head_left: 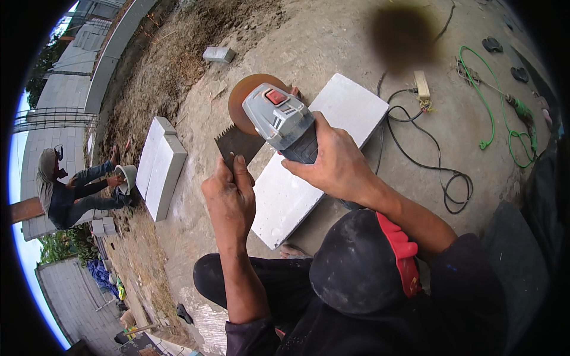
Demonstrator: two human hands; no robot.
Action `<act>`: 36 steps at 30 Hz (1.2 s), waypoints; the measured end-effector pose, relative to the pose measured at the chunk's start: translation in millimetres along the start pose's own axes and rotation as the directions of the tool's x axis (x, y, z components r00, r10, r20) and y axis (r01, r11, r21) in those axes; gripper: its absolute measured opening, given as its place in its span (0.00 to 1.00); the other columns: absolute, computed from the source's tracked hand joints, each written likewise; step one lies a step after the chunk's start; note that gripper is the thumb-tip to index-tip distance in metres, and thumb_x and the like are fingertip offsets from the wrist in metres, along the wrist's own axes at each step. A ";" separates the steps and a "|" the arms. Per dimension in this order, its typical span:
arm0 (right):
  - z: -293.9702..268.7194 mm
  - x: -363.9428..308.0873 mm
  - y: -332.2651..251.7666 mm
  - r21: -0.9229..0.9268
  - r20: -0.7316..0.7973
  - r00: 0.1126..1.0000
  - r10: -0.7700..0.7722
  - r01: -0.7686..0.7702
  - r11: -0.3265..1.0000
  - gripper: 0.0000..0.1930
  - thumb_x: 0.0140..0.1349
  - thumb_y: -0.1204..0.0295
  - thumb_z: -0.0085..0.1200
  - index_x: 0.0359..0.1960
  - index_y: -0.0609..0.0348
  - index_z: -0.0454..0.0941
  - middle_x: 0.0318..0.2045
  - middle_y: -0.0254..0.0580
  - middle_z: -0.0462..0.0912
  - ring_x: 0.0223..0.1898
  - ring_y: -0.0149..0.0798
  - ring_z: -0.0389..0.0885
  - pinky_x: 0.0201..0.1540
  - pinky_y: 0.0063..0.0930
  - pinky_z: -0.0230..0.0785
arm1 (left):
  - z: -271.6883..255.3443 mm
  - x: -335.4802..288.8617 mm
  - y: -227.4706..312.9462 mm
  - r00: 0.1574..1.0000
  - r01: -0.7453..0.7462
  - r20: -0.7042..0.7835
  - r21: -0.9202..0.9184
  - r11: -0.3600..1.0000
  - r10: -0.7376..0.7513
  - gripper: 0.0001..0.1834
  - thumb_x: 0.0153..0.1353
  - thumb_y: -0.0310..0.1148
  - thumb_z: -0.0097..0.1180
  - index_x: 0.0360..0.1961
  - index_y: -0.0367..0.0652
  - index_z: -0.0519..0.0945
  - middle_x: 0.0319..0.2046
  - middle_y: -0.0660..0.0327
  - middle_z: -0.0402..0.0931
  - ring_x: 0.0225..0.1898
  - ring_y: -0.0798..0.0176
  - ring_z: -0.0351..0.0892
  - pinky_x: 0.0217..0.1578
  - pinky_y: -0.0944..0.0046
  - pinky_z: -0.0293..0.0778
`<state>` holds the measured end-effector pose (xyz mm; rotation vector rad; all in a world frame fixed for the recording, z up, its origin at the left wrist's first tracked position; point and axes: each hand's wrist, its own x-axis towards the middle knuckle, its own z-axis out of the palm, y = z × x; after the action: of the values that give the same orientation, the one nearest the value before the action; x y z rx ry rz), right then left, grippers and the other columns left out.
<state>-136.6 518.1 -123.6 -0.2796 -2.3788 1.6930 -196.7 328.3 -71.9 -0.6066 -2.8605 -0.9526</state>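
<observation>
My right hand is wrapped round the dark rear end of a grey angle grinder with a red button and a brown disc. Pinched between the thumb and fingers of my left hand is a flat, dark metal toothed blade, its row of teeth along the upper left edge. The disc and the blade overlap in view; whether they touch I cannot tell. Below both hands lies a long white block on the ground, partly hidden by the grinder and my right hand.
Left of me lie more white blocks; a small grey block lies farther off. At far left a person bends over a bucket. To the right are a looping black cable, a power strip and a green drill with a green cord.
</observation>
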 end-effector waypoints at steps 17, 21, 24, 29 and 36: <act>4.1 3.6 1.3 0.041 0.001 1.000 -0.023 0.023 0.999 0.30 0.55 0.65 0.73 0.51 0.72 0.70 0.38 0.66 0.86 0.44 0.65 0.87 0.48 0.50 0.78 | -0.8 0.2 -1.4 0.999 -0.019 -0.026 0.010 1.000 0.020 0.13 0.75 0.28 0.54 0.30 0.32 0.74 0.14 0.51 0.72 0.14 0.60 0.71 0.20 0.57 0.66; 2.2 3.0 -2.8 0.045 -0.033 0.999 -0.020 0.021 0.999 0.29 0.55 0.67 0.73 0.51 0.71 0.70 0.39 0.64 0.87 0.44 0.63 0.88 0.48 0.48 0.79 | 3.2 -0.4 -0.3 0.998 -0.030 -0.051 0.012 0.999 0.031 0.13 0.74 0.27 0.54 0.30 0.33 0.74 0.14 0.51 0.71 0.13 0.58 0.71 0.20 0.56 0.65; -0.7 2.4 -3.9 0.020 -0.048 0.998 -0.032 0.033 0.999 0.29 0.55 0.67 0.74 0.51 0.70 0.71 0.38 0.63 0.87 0.44 0.62 0.89 0.48 0.47 0.79 | 3.5 0.2 -2.6 0.998 -0.038 -0.055 0.027 0.999 0.040 0.13 0.74 0.27 0.54 0.30 0.33 0.74 0.14 0.51 0.71 0.13 0.58 0.72 0.20 0.55 0.65; -3.4 -0.3 -4.9 0.018 -0.010 1.000 -0.016 0.016 1.000 0.30 0.55 0.67 0.74 0.51 0.71 0.70 0.38 0.64 0.87 0.44 0.62 0.88 0.48 0.47 0.79 | 3.6 1.6 4.8 0.998 -0.020 -0.054 0.005 1.000 0.020 0.13 0.75 0.28 0.53 0.30 0.32 0.74 0.14 0.50 0.71 0.14 0.57 0.72 0.20 0.55 0.66; -2.2 -1.1 -3.5 0.026 -0.008 0.999 -0.042 0.042 0.999 0.30 0.55 0.66 0.73 0.51 0.71 0.70 0.37 0.67 0.86 0.43 0.65 0.87 0.46 0.49 0.79 | 1.7 0.5 2.8 0.999 -0.030 -0.036 0.029 0.999 0.031 0.13 0.75 0.28 0.53 0.31 0.32 0.74 0.14 0.50 0.72 0.14 0.56 0.74 0.20 0.55 0.66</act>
<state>-135.0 518.7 -119.7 -0.2295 -2.3388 1.6998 -195.9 331.5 -71.6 -0.6217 -2.8199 -0.9066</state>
